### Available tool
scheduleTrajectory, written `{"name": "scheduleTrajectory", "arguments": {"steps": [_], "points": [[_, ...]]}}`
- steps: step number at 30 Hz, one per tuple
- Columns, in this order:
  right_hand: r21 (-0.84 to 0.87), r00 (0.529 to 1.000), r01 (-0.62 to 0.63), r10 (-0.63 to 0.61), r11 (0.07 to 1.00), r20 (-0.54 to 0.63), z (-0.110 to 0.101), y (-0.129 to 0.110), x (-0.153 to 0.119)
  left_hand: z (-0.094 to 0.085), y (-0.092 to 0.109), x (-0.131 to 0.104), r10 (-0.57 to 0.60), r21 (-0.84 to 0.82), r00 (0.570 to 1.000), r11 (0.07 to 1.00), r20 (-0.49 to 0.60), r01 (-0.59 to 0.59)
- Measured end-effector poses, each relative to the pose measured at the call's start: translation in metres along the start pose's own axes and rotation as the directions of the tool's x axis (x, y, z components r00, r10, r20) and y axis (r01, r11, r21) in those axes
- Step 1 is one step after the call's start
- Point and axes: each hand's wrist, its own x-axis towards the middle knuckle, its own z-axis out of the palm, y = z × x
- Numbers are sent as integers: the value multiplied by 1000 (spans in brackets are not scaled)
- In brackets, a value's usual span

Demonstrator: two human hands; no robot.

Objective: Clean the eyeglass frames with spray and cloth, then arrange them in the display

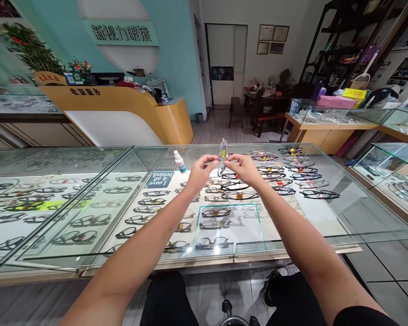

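A pair of eyeglasses point(223, 147) with a thin, pale frame is held up on edge above the glass display case point(244, 253). A yellow tag shows on it. My left hand point(202, 169) pinches it from the left side, thumb and fingers pressed together. From the right, my right hand point(243, 167) pinches the same eyeglasses, its fingertips close to the left ones. A small white spray bottle point(180, 162) with a blue and red label stands on the glass to the left of my left hand. Many eyeglasses lie in rows under the glass, below both hands.
A blue printed card point(160, 179) lies inside the case at left. Beyond the case stand a yellow counter point(122, 99), a dark wooden bench point(236, 108) and another display case point(329, 122) at right. My legs and a metal chair base are below the near edge.
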Motion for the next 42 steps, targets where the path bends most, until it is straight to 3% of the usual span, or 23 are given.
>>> {"name": "scheduleTrajectory", "arguments": {"steps": [5, 18, 26, 29, 33, 36, 42], "points": [[-62, 999, -17, 19, 998, 34, 5, 0, -2, 2, -13, -3, -65, -56, 998, 996, 17, 66], [4, 998, -64, 64, 998, 4, 10, 0, -5, 0, -5, -9, -201, -218, 975, 951, 95, 218], [-21, 995, -42, 40, 999, -91, 5, 4, -4, -1, -4, -9, -189, -216, 982, 958, 22, 189], [-101, 966, 8, -34, 995, -257, -1, 5, -4, -3, -6, -8, -179, -180, 984, 968, -8, 175], [-281, 871, 28, -161, 959, -465, -6, 3, -7, -4, -10, -8, -183, -147, 983, 972, 14, 183], [-322, 828, 8, -187, 947, -528, -6, 1, -9, -3, -11, -9, -180, -132, 983, 974, 43, 185], [-372, 807, -21, -204, 928, -555, 1, -6, -14, -2, -4, -8, -220, -211, 975, 953, 21, 220]]}}
